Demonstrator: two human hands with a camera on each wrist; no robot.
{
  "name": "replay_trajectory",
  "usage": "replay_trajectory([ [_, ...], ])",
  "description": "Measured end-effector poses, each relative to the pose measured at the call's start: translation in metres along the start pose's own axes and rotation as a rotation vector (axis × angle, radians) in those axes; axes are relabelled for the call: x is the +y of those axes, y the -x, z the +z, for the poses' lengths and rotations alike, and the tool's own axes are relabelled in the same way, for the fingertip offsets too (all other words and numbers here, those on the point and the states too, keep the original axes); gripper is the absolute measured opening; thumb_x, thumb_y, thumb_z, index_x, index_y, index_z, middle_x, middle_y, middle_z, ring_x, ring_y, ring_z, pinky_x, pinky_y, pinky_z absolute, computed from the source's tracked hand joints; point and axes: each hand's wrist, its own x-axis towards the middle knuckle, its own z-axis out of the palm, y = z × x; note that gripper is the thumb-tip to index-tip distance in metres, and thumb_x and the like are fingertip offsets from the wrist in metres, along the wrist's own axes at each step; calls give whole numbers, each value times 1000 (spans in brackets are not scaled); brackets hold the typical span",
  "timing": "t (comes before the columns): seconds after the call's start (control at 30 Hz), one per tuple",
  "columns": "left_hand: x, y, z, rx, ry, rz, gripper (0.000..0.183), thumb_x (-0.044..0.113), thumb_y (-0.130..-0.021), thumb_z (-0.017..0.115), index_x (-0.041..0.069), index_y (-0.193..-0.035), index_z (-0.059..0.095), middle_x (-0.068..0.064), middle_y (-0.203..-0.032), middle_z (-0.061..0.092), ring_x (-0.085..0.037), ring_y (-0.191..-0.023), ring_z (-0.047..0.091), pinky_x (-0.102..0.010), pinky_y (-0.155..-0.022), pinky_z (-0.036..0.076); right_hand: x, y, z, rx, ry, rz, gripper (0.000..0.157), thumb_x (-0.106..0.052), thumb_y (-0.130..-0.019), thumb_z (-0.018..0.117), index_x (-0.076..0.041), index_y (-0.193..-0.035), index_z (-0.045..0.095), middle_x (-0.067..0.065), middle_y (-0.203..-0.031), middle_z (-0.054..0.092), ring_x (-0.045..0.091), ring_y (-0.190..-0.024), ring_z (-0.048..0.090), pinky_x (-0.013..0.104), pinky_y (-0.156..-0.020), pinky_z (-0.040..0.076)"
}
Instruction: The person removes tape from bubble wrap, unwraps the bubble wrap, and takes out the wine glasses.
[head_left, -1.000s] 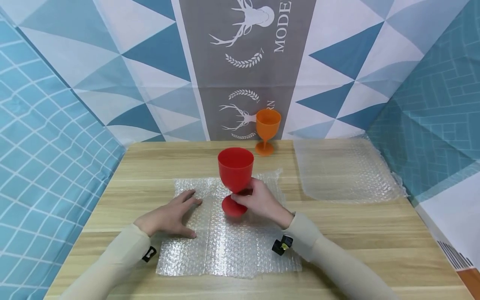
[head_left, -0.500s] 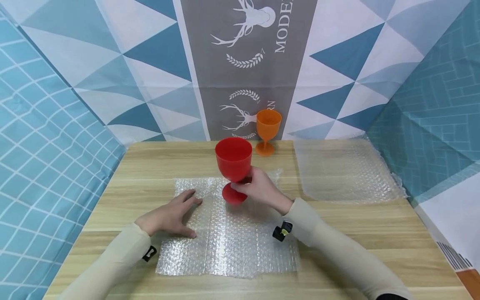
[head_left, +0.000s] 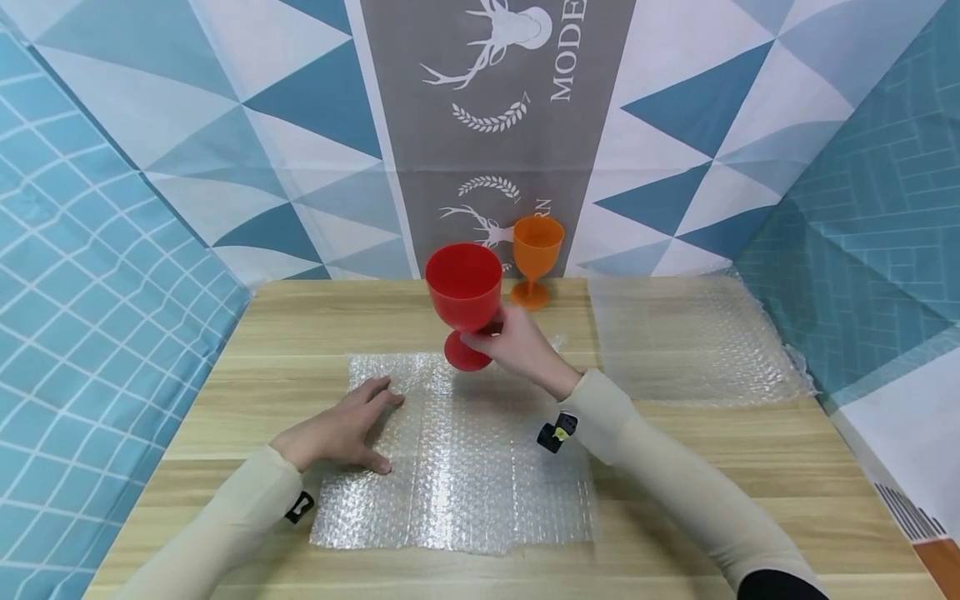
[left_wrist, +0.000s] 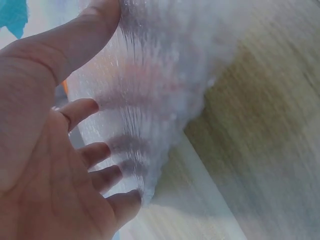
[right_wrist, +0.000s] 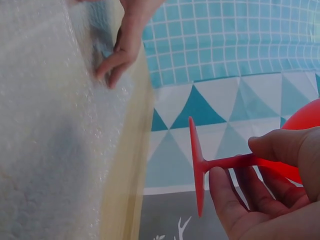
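A red goblet [head_left: 463,287] is held up over the far part of a bubble wrap sheet [head_left: 457,467]. My right hand [head_left: 521,343] pinches its stem between thumb and fingers; the right wrist view shows the round foot [right_wrist: 197,167] clear of the sheet, with the bowl partly hidden by the hand. On the left part of the bubble wrap rests my left hand [head_left: 341,429], fingers spread and fingertips touching the plastic. In the left wrist view that hand's fingers [left_wrist: 95,152] lie against the wrap.
An orange goblet [head_left: 536,246] stands upright at the table's back edge, just right of the red one. Another bubble wrap piece [head_left: 690,342] lies at the back right of the wooden table [head_left: 285,325]. Patterned cloths hang behind and on both sides.
My right hand has lifted the red goblet away from the bubble wrap and moved it toward the back of the table. The left hand has stayed in place.
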Motion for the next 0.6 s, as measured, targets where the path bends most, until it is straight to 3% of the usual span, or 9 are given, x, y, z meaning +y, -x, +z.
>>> replay_trajectory([
  [0.33, -1, -4, 5, 45, -79, -31, 119, 55, -61, 93, 11, -157, 37, -29, -161, 29, -52, -146, 33, -68, -116, 33, 2, -12, -1, 25, -4, -21, 40, -7, -90, 76, -11, -128, 62, 7, -123, 70, 27, -112, 66, 43, -94, 61],
  [0.47, 1, -3, 5, 58, -97, -76, 128, 57, -57, 92, 13, -161, 32, -34, -163, 22, -59, -147, 23, -74, -117, 25, 3, -14, 0, 28, 2, 1, 40, -8, -91, 76, -11, -128, 63, 6, -123, 71, 26, -111, 66, 43, -96, 60],
  [0.6, 1, -2, 5, 28, -66, -140, 136, 57, -56, 91, 15, -165, 20, -36, -165, 9, -66, -147, 10, -81, -113, 18, 5, -18, -2, 26, 27, 7, 37, -7, -92, 75, -11, -127, 64, 7, -123, 71, 27, -111, 67, 43, -96, 60],
])
